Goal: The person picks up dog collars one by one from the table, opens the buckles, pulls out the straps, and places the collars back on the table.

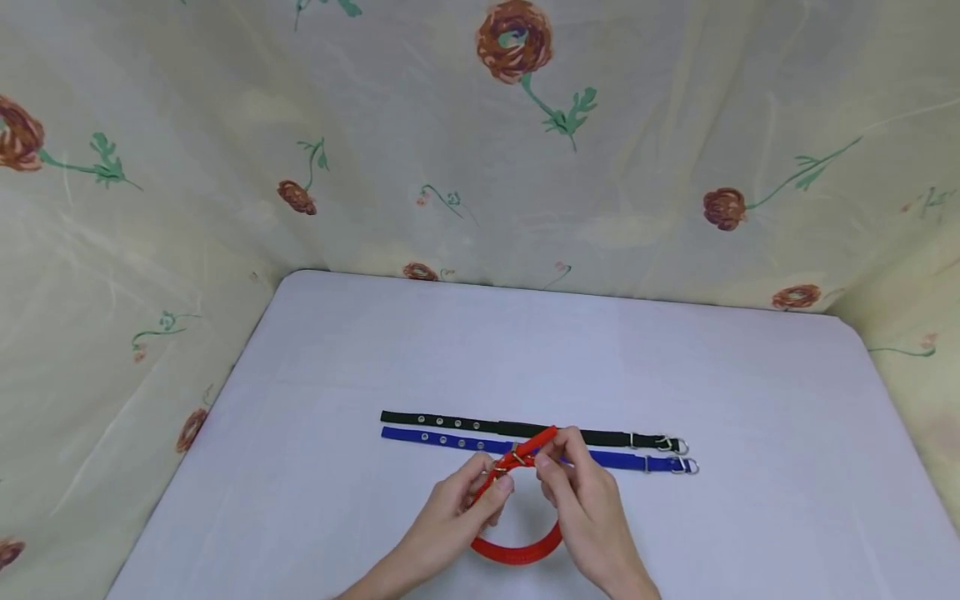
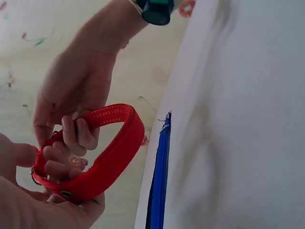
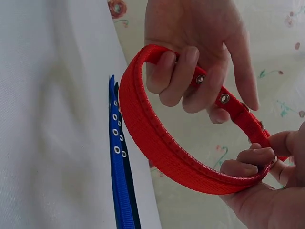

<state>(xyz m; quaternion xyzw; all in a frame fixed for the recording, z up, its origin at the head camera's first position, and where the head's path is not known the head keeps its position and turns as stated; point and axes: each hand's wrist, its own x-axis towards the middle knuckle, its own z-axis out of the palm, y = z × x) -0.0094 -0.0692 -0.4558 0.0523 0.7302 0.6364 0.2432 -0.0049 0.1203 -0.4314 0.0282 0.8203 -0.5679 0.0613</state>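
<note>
Both hands hold a red collar (image 1: 517, 554), bent into a closed loop above the table. My left hand (image 1: 450, 515) pinches the strap beside the metal fittings, thumb on top. Opposite it, my right hand (image 1: 592, 510) grips the collar near the buckle, fingers curled. The strap's loose end points up and right between the hands. Metal eyelets (image 3: 201, 79) show along the strap under the left fingers in the right wrist view. From the left wrist, the collar's broad padded band (image 2: 116, 157) hangs toward the table. Fingers partly hide the buckle.
Behind the hands, a black collar (image 1: 600, 437) and a blue collar (image 1: 615, 460) lie straight, side by side, on the white table (image 1: 315, 517). Their eyelets are on the left and their metal rings on the right. A floral curtain (image 1: 630, 167) surrounds the table's back and sides.
</note>
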